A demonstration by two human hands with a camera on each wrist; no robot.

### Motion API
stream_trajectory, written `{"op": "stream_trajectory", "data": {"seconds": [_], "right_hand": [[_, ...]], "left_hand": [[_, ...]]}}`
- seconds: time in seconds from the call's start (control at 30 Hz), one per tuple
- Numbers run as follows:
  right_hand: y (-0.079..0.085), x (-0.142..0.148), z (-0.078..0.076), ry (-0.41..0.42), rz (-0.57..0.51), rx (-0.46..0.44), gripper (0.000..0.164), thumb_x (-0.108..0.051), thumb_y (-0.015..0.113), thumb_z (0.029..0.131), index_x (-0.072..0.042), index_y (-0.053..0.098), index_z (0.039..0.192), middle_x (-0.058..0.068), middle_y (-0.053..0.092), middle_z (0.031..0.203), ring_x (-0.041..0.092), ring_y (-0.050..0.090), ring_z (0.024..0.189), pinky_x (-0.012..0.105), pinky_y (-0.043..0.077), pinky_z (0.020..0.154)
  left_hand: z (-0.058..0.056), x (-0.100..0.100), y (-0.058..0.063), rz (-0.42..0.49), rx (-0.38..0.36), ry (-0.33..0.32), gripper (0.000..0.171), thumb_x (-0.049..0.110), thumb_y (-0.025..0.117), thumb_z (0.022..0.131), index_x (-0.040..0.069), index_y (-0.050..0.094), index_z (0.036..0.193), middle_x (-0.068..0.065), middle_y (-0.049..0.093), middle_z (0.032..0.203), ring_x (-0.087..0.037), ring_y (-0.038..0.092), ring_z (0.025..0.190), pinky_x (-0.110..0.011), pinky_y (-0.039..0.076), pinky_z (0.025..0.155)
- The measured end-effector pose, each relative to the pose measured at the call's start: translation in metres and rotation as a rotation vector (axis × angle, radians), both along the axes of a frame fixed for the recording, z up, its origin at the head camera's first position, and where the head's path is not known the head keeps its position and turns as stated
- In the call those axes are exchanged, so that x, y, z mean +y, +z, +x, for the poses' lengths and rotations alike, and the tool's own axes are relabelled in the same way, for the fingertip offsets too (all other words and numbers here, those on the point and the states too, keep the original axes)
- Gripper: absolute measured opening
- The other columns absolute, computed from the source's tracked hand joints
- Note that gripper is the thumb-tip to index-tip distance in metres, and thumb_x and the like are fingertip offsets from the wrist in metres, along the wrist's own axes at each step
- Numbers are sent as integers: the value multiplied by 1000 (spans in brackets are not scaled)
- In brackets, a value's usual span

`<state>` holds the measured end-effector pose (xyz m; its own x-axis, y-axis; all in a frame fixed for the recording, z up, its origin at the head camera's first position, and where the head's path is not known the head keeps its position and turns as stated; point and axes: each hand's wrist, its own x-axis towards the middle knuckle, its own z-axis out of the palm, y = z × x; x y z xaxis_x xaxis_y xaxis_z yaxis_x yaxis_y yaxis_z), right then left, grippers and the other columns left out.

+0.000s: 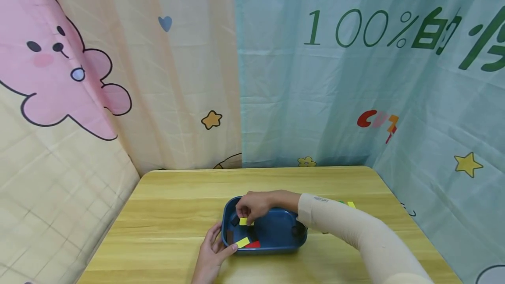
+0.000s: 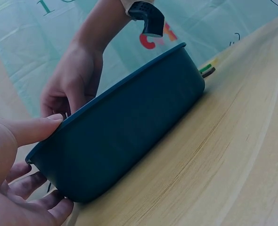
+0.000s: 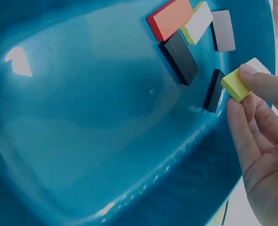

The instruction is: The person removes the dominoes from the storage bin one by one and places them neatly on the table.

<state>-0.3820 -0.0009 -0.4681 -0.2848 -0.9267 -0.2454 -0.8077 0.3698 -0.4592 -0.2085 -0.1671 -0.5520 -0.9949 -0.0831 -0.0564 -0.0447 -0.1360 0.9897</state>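
A dark blue plastic tub (image 1: 276,248) sits on the wooden table. My left hand (image 1: 211,253) grips its left end, thumb on the rim and fingers along the outer wall. Over that same end, my right hand (image 1: 254,205) pinches a yellow block (image 3: 235,85) between thumb and fingers. On the tub floor below lie a red block (image 3: 171,20), another yellow block (image 3: 199,22), a brownish block (image 3: 224,31) and two black blocks (image 3: 179,58), gathered toward the left end.
Past the right sleeve (image 1: 355,227), a yellow block (image 1: 351,204) and a bit of green (image 1: 341,202) show on the table (image 1: 177,205), partly hidden by the arm. Printed curtains (image 1: 189,78) hang behind the table and at both sides.
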Motion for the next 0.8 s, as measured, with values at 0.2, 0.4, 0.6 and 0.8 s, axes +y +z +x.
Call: {"op": "stream_trajectory", "data": {"seconds": [0.2, 0.4, 0.6, 0.8], "right_hand": [[5, 15, -3, -33, -48, 30, 19, -8, 81, 91, -16, 64, 92, -11, 56, 78, 3, 54, 71, 16, 49, 66], [10, 30, -5, -79, -75, -4, 18, -7, 79, 92, -16, 63, 91, -9, 54, 77, 5, 51, 68, 19, 48, 63], [12, 44, -7, -100, -94, 3, 17, -8, 78, 93, -14, 63, 92, -11, 54, 77, 4, 51, 68, 18, 48, 64], [16, 58, -8, -136, -135, 2, 17, -7, 79, 93, -15, 63, 93, -10, 53, 77, 5, 50, 67, 20, 47, 65]], "left_hand": [[0, 2, -3, -5, 16, 4, 87, -2, 80, 88, -8, 26, 156, -35, 27, 160, -52, 33, 144, -45, 49, 107], [1, 2, -4, -5, 29, 19, 86, -5, 79, 87, -9, 27, 155, -35, 28, 159, -51, 34, 144, -45, 48, 108], [0, 2, -2, -32, 9, 25, 87, -1, 81, 87, -7, 28, 156, -35, 29, 160, -52, 35, 143, -44, 49, 107], [-1, 1, -2, -51, 1, 30, 88, 0, 82, 87, -7, 28, 156, -34, 29, 160, -52, 34, 144, -46, 48, 108]]}}
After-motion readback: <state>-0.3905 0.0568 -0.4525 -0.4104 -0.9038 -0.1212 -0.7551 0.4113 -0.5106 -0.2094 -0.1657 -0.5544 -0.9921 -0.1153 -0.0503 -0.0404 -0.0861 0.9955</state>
